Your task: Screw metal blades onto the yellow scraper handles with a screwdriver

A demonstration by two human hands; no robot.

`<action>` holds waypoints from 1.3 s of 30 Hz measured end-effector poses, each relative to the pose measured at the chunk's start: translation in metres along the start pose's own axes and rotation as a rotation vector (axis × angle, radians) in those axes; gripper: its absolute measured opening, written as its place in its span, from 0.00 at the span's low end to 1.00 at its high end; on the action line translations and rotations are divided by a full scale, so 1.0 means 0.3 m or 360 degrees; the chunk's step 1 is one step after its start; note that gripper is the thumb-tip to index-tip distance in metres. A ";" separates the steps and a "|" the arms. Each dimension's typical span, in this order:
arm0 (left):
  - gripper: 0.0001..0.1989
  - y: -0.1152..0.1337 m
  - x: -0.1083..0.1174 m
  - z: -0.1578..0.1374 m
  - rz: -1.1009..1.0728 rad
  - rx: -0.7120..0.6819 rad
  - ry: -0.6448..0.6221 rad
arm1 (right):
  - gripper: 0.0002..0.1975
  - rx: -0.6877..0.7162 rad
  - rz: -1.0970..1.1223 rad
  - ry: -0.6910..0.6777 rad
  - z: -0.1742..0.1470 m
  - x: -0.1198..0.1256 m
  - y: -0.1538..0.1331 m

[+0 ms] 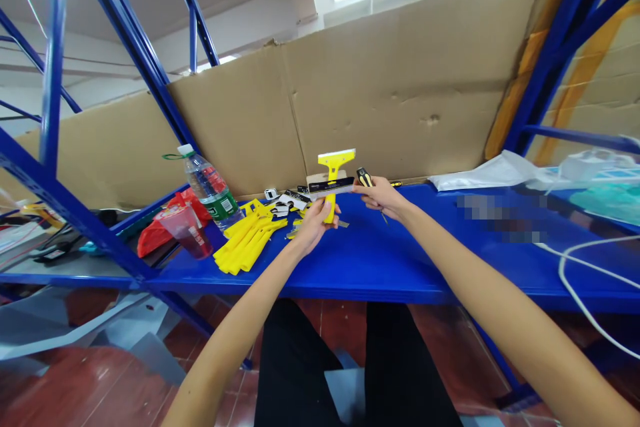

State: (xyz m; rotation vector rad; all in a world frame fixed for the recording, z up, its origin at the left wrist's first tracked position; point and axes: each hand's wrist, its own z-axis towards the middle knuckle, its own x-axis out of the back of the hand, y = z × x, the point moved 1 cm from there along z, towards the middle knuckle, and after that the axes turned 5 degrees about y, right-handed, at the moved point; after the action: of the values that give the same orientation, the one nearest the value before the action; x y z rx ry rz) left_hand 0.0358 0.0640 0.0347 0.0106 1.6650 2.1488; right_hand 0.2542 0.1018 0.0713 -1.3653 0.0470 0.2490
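Observation:
My left hand point(313, 223) is closed around the handle of a yellow scraper point(335, 161), whose wide head with a pale edge points up. Across the front of its handle lies a flat black-and-white strip point(331, 185), its right end pinched between my right fingers. My right hand point(381, 195) also holds a screwdriver point(365, 177) with a black and yellow handle; its shaft tip shows below the palm. Left of my left hand, several yellow scraper handles point(247, 247) lie in a pile. Small black and white pieces point(291, 201) are scattered behind them.
A water bottle point(213, 187) with a green label and a pink cup point(186, 230) stand on the left of the blue table point(400, 260). Cardboard point(400, 80) forms the back wall. White cable point(565, 273) and a white bag point(493, 170) lie to the right.

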 end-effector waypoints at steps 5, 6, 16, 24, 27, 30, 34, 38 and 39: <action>0.28 -0.016 0.000 0.002 0.0119 -0.0009 -0.0028 | 0.27 -0.0023 0.0047 -0.0041 -0.007 0.003 -0.010; 0.29 -0.018 0.001 0.002 0.0122 -0.0005 -0.0029 | 0.26 -0.0013 0.0051 -0.0040 -0.007 0.002 -0.008; 0.34 -0.044 0.019 0.004 0.0171 0.0133 -0.0106 | 0.07 0.0117 0.0085 0.0283 0.012 -0.013 -0.008; 0.34 -0.051 0.004 -0.005 0.0143 0.0139 -0.0182 | 0.14 0.0219 0.0240 0.0378 0.012 -0.017 -0.008; 0.33 -0.045 -0.001 -0.008 0.0111 0.0122 -0.0192 | 0.24 0.0282 0.0316 0.0297 -0.005 -0.031 -0.019; 0.32 -0.044 -0.004 -0.009 0.0052 0.0114 -0.0222 | 0.30 0.0363 0.0348 0.0239 -0.021 -0.048 -0.028; 0.32 -0.043 -0.005 -0.015 0.0009 0.0128 -0.0288 | 0.33 0.0427 0.0256 0.0287 -0.026 -0.061 -0.020; 0.30 -0.037 -0.010 -0.028 0.0103 0.0199 -0.0382 | 0.29 0.0459 0.0204 0.0373 -0.017 -0.057 -0.005; 0.29 -0.035 -0.012 -0.032 0.0125 0.0212 -0.0395 | 0.29 0.0467 0.0198 0.0378 -0.015 -0.056 -0.003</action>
State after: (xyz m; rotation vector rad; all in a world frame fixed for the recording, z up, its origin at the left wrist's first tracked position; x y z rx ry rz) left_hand 0.0402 0.0560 0.0231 0.3717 1.6806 1.9932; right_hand 0.2387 0.0947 0.0741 -1.0947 0.3547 0.1747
